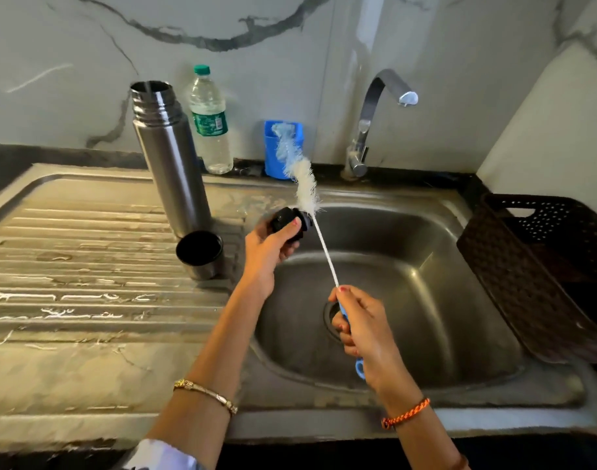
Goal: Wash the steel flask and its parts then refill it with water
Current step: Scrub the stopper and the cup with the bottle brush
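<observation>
The steel flask (169, 157) stands open and upright on the drainboard, left of the sink basin. Its steel cup lid (199, 254) stands mouth-up just in front of it. My left hand (266, 251) grips the black stopper (288, 223) over the basin's left edge. My right hand (364, 330) holds the blue handle of a long bottle brush (303, 178). The brush's white stem runs up past the stopper, and its white bristles sit right beside and above the stopper.
A plastic water bottle (210, 123) with a green cap and a blue holder (278, 150) stand against the wall behind the sink basin (426, 283). The tap (381, 106) is at the back and shows no running water. A dark woven basket (541, 273) sits right of the basin.
</observation>
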